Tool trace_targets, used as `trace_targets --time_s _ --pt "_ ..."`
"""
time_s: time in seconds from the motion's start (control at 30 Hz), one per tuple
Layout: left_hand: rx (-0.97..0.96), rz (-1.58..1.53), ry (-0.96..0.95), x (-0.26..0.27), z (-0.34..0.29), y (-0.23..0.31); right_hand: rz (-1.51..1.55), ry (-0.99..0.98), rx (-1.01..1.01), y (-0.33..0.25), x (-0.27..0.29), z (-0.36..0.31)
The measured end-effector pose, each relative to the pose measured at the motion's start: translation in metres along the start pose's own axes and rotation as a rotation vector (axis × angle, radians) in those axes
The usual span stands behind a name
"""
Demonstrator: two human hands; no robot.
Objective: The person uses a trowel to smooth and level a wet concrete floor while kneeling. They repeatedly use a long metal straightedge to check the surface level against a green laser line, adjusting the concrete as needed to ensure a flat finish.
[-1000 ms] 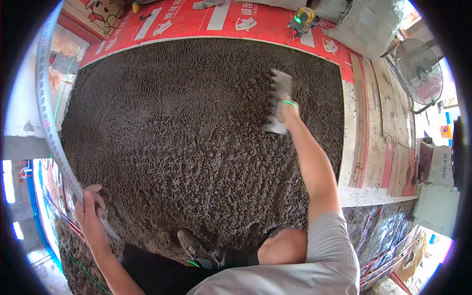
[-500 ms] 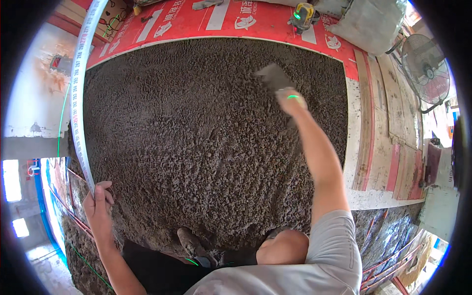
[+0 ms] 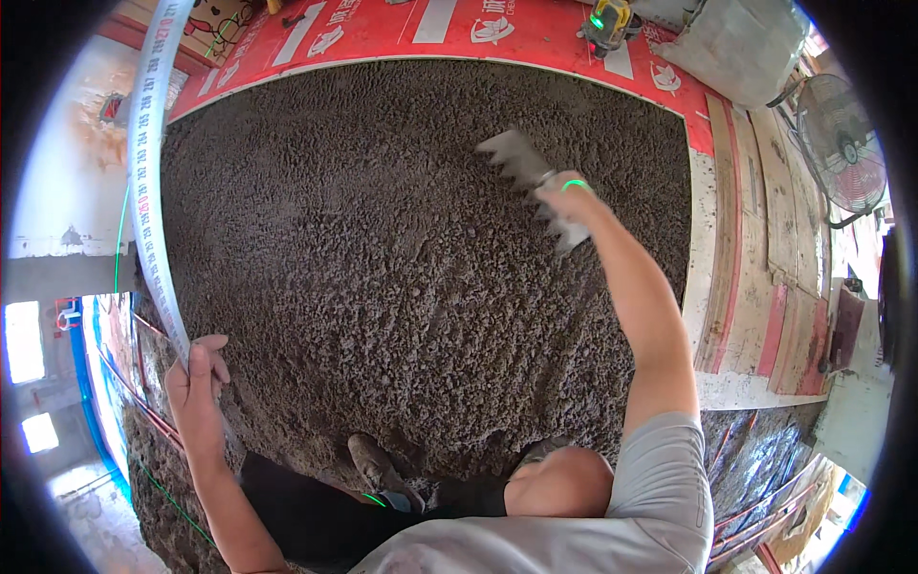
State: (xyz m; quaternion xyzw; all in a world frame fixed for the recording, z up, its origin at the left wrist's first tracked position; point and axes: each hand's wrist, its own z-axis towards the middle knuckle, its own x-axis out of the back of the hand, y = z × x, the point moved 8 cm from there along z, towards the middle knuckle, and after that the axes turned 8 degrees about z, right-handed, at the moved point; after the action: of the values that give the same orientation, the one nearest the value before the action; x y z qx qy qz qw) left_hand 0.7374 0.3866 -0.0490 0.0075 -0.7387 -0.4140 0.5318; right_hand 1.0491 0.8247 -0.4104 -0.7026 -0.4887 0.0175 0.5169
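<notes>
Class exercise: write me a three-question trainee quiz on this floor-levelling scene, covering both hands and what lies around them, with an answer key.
1. True or false: the right hand holds a notched trowel over the grey mortar bed.
2. What does the left hand grip? A) a long straightedge B) a bucket C) a hammer
3. Name the round appliance standing at the far right.

Key: 1 true. 2 A, the long straightedge along the bed's left edge. 3 the fan.

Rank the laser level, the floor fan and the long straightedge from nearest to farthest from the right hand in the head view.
From the right hand:
1. Laser level, just above, at the top edge.
2. Floor fan, far right.
3. Long straightedge, far left, held by the left hand.
</notes>
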Motion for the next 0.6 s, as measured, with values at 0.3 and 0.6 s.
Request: trace_targets --time_s 0.3,0.6 --pt "0.009 -0.016 0.007 0.013 -0.018 -0.001 -0.304 -0.279 0.121 -0.068 -0.149 -0.178" --pt "-0.004 -0.073 0.052 0.016 -0.032 0.007 -0.308 -0.087 0.17 -0.075 -0.053 -0.037"
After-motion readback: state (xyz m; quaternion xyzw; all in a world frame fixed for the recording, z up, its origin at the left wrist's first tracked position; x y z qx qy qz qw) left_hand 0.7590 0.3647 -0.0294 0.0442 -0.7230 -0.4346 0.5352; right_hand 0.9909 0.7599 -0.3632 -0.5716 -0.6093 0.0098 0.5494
